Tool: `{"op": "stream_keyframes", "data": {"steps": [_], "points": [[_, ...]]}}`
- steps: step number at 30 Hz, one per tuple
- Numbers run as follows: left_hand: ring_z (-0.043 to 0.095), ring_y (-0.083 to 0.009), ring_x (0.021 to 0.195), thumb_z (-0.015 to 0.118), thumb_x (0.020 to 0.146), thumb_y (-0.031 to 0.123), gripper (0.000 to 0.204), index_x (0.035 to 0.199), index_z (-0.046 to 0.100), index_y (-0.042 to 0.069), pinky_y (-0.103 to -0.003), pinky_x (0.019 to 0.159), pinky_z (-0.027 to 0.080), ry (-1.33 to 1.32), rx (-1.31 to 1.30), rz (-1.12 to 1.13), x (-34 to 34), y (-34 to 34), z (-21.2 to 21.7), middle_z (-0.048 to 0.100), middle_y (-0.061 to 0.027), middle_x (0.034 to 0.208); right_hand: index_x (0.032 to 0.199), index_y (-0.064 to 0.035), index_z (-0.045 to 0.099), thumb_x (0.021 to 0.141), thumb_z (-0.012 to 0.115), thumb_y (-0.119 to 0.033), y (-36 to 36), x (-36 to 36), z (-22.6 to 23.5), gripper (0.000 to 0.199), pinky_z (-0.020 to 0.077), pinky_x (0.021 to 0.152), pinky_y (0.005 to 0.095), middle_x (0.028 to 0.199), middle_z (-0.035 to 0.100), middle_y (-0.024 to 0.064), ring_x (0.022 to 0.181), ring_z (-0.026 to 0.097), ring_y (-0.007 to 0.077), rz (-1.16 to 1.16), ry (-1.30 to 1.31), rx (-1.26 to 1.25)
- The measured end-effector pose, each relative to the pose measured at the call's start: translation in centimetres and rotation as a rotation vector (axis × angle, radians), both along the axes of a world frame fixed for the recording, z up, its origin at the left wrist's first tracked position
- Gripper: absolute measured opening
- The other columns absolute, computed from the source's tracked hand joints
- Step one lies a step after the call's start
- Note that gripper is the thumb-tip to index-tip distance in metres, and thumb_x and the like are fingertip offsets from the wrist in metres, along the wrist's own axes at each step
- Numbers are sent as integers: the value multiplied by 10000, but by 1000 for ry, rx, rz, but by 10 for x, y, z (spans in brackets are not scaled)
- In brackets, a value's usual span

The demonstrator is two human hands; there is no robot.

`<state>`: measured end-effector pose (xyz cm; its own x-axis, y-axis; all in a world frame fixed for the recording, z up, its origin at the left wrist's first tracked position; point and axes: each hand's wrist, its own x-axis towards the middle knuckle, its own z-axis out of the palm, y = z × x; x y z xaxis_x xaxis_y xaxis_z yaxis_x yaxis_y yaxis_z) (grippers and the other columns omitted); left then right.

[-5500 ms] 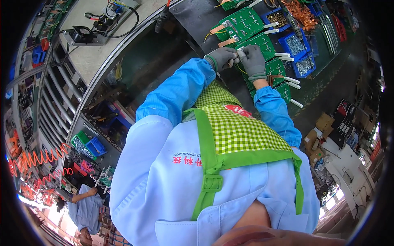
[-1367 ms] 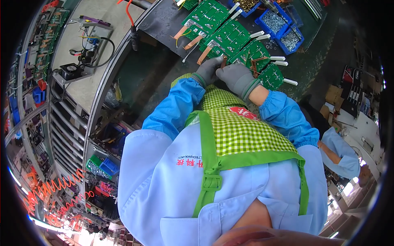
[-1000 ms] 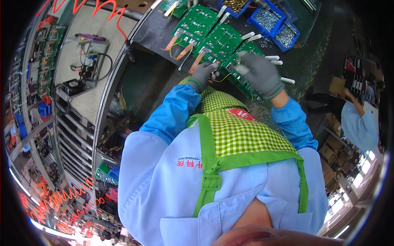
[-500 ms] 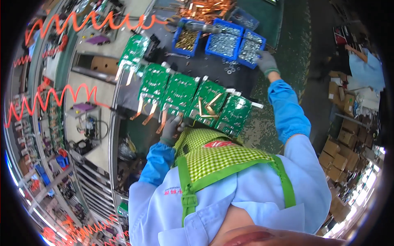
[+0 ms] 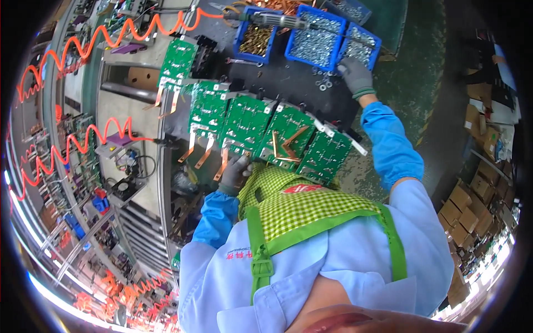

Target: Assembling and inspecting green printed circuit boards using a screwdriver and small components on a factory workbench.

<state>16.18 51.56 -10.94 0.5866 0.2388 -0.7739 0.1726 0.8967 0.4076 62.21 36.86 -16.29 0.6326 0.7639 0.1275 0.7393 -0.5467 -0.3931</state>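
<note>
Grey-gloved, my right hand (image 5: 356, 76) reaches to the near end of the right-hand blue bin (image 5: 378, 51), which holds small silvery washers. Its fingers are bent and close together; their tips are partly hidden. My left hand (image 5: 235, 172), also gloved, is closed at the near edge of a row of green circuit boards (image 5: 244, 122), beside a copper strip (image 5: 222, 165). What it grips, if anything, is hidden. More copper strips (image 5: 205, 154) jut from neighbouring boards, and bent copper pieces (image 5: 275, 145) lie loose on one board.
A middle blue bin (image 5: 311, 62) holds silvery hardware, and a left blue bin (image 5: 251, 56) holds brass-coloured pieces. Across them lies a power screwdriver (image 5: 275, 20) on an orange coiled hose (image 5: 147, 28). Loose washers (image 5: 323, 83) and a wrench (image 5: 244, 62) lie on the dark tabletop.
The whole view has shifted a little. My right hand has moved slightly left along the near end of the washer bin. My left hand stays by the same copper strip.
</note>
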Motion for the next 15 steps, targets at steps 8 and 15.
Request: {"op": "stream_keyframes", "data": {"steps": [8,15], "points": [[444,-87,531,583,849,263,269,956,552,18,-188,451,338,38,30,-28,3,1,10,548,-51,705,898,-103,616,806,568,-237,45,15,56,170,465,734,388,910,608,122,840,576,316,-39,70,246],[467,-80,546,563,862,242,256,940,565,-2,-179,466,366,87,71,23,17,-4,27,572,-67,733,1044,-100,577,790,559,-188,105,11,43,269,454,801,414,1001,612,148,918,585,326,281,146,-448]]}}
